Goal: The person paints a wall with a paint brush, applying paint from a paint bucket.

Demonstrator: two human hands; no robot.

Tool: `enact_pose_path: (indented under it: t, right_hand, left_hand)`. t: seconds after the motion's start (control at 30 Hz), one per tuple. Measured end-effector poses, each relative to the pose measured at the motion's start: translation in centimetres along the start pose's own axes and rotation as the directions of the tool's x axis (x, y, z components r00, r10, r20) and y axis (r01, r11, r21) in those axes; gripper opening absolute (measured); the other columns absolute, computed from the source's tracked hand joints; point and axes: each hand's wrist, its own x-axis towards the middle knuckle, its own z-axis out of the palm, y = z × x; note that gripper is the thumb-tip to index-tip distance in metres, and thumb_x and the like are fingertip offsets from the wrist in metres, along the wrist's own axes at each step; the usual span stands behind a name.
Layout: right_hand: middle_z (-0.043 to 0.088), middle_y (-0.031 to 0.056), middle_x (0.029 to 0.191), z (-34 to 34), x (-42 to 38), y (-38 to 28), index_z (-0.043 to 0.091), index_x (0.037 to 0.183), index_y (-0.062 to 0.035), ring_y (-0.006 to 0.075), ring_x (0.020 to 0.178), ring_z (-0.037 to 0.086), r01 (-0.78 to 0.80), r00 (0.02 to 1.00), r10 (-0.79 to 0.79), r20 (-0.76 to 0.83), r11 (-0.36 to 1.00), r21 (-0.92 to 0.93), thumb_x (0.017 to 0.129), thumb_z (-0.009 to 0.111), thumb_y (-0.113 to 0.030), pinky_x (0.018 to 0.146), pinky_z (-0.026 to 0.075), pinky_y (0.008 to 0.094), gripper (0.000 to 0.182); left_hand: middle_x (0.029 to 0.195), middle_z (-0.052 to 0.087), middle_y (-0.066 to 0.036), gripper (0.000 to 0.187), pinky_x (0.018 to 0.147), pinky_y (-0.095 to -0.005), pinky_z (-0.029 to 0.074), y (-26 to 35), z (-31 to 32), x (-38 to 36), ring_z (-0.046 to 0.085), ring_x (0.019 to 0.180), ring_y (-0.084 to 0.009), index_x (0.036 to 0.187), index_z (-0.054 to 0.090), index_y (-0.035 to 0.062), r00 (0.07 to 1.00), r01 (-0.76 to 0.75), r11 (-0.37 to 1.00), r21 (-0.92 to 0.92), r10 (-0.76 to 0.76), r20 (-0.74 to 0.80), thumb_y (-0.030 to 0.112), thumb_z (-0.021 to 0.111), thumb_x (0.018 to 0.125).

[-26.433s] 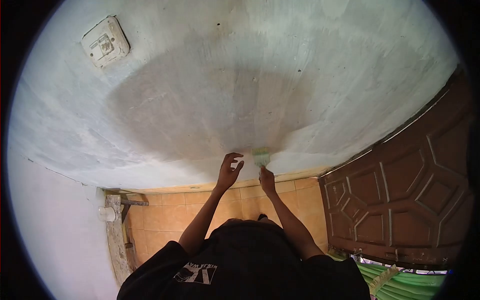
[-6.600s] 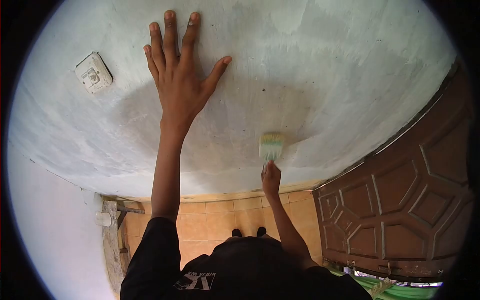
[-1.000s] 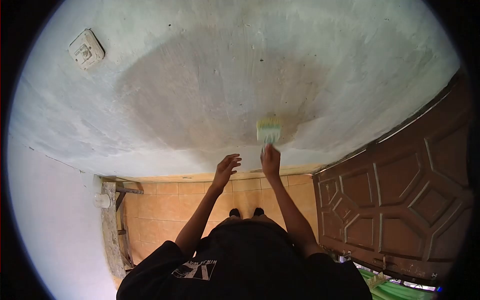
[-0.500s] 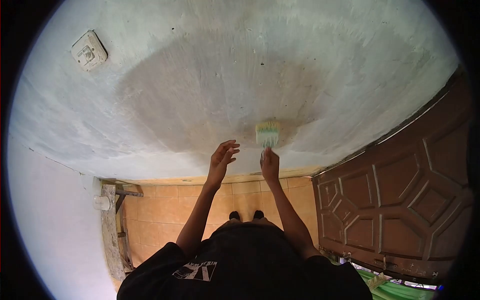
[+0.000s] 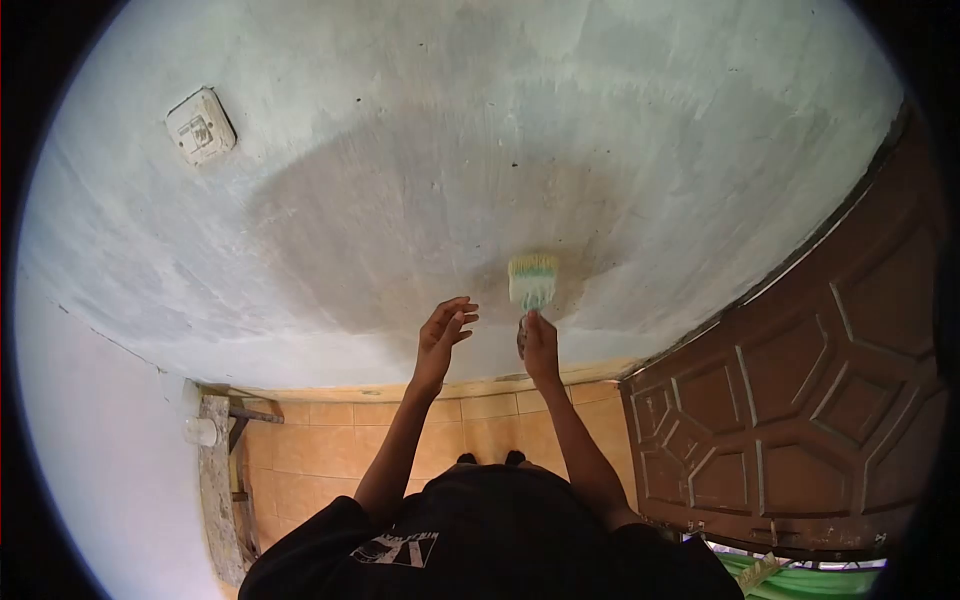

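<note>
My right hand (image 5: 539, 345) grips the handle of a wide paintbrush (image 5: 533, 282), its pale head smeared with green and its yellowish bristles pointing up. The bristles overlap a darker, damp-looking patch (image 5: 400, 220) on the pale wall (image 5: 690, 190). To the left of the brush, my left hand (image 5: 447, 335) is raised in front of the wall, holding nothing, with fingers loosely curled and apart.
A whitish switch plate (image 5: 201, 127) sits on the wall at upper left. At lower left stands a worn wooden bench (image 5: 218, 480) with a white cup-like container (image 5: 203, 431). A brown panelled door (image 5: 790, 420) fills the right side. Orange tiles (image 5: 330, 435) cover the floor.
The view has tilted slightly, so the wall and switch plate sit lower. The brush stays in my right hand near the dark patch; my left hand remains raised.
</note>
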Motion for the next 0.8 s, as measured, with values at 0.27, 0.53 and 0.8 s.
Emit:
enact_pose_path:
  t: [0.27,0.53,0.8]
  right_hand:
    - [0.033,-0.0065,0.057,2.9,5.9,-8.2,0.039,0.069,-0.011,0.0032,0.047,0.031,0.16,0.987,-0.159,0.029,0.985,-0.067,0.101,0.039,-0.042,0.042,0.026,0.0208,0.045]
    - [0.034,-0.0069,0.055,2.3,0.2,-4.5,0.04,0.07,-0.0128,0.0027,0.041,0.029,-0.077,0.997,0.078,-0.021,0.997,0.007,0.101,0.039,-0.042,0.037,0.024,0.0208,0.043]
    - [0.032,-0.0073,0.057,5.7,7.0,-16.1,0.039,0.071,-0.0129,0.0018,0.045,0.031,0.194,0.98,-0.191,0.053,0.979,-0.063,0.101,0.038,-0.042,0.039,0.025,0.0201,0.042]
  left_hand:
    - [0.119,0.059,-0.007,0.033,0.09,-0.0332,0.045,1.1,0.3,0.4,0.056,0.109,-0.0188,0.126,0.052,0.0084,0.999,-0.046,0.999,0.005,0.046,0.008,0.027,0.05,0.098]
    - [0.12,0.058,-0.01,0.038,0.09,-0.0356,0.046,1.0,-0.5,-0.7,0.056,0.111,-0.0218,0.125,0.051,0.0041,1.0,0.015,0.999,0.048,-0.014,-0.02,0.03,0.048,0.097]
    - [0.12,0.058,-0.01,0.038,0.091,-0.0358,0.045,1.6,0.4,0.5,0.056,0.111,-0.0212,0.125,0.051,0.0044,0.999,-0.035,0.999,0.039,0.034,0.028,0.03,0.047,0.098]
